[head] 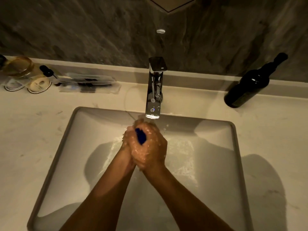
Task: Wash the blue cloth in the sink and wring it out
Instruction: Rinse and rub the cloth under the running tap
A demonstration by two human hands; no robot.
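Note:
The blue cloth [140, 135] is bunched small and squeezed between my two hands, with only a dark blue strip showing. My left hand [127, 141] presses it from the left and my right hand [151, 147] wraps over it from the right. Both hands are wet and pressed together over the white rectangular sink [55, 157], just below the spout of the chrome faucet [154, 90]. Water runs from the spout onto my hands and spreads over the basin floor.
A dark bottle [248, 85] lies tilted on the counter at the back right. At the back left stand a glass jar [18, 66], a small black-capped bottle [48, 72], round coasters [39, 85] and a clear tray of packets [90, 82]. A stone wall rises behind.

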